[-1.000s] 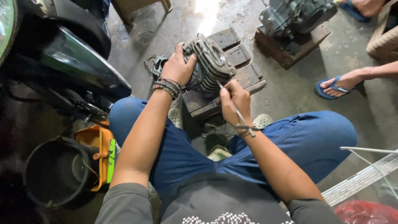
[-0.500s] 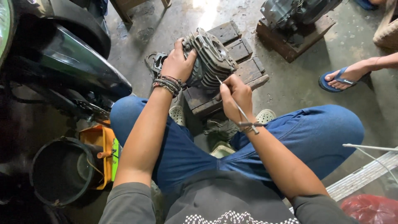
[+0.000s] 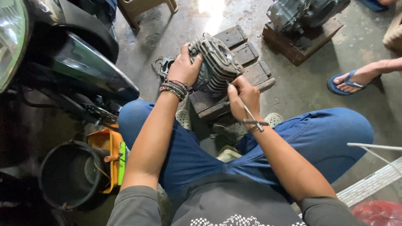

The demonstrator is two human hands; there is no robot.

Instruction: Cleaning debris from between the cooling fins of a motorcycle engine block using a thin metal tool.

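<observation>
Cylinder (image 3: 215, 65) sits gripped in left hand (image 3: 184, 67) over the wooden block (image 3: 251, 73), right hand (image 3: 243, 96) pinching a T-handle tool (image 3: 251, 117) beside it. Probably best to brace it firmly and keep the tool straight.

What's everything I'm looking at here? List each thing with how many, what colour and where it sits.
finned engine cylinder: one, grey metal, held over the wooden block at centre
T-handle tool: one, silver, tip towards the cylinder
wooden block: one, dark brown, on the concrete floor
second engine: one, grey, on another wooden block, top right
motorcycle: one, black, headlight at top left
bucket: one, black, lower left
orange container: one, beside the bucket
sandalled foot: one, another person's, blue sandal, right
red bag: one, bottom right corner
left hand: gripping the cylinder's left side, beaded bracelets on the wrist
right hand: holding the T-handle tool
</observation>
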